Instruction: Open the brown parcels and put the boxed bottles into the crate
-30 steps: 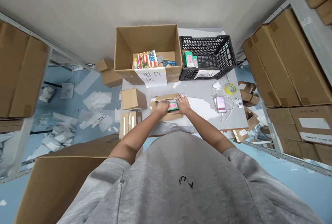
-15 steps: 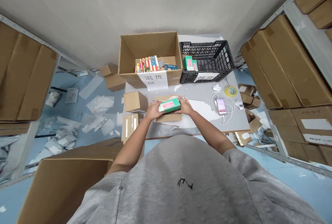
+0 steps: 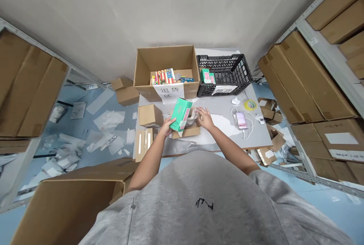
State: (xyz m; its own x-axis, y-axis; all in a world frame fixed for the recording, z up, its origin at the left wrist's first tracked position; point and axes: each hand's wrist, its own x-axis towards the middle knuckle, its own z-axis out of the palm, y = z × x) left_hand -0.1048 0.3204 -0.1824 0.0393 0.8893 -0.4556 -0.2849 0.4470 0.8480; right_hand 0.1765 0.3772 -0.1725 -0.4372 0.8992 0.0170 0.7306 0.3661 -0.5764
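A green box with a pink panel (image 3: 180,114) is tilted up in my left hand (image 3: 167,127), which grips its lower left side. My right hand (image 3: 205,118) is apart from the box, to its right, fingers spread above the table. Beneath the green box lies an opened cardboard carton (image 3: 189,132), partly hidden, with some whitish wrapping (image 3: 192,115) showing in it. A white sheet (image 3: 220,123) is spread on the grey table (image 3: 222,105) under and beside my right hand.
A large carton (image 3: 145,92) holding booklets and a black crate (image 3: 233,72) holding green boxes (image 3: 206,76) stand at the back. Small cartons (image 3: 148,115) sit left; tape (image 3: 250,104) and a phone with a cable (image 3: 241,120) lie right. Shelves (image 3: 307,101) flank the table.
The green box has gone from lying between both hands to being tilted up in my left hand. My right hand has let go of it and opened. The view has shifted slightly.
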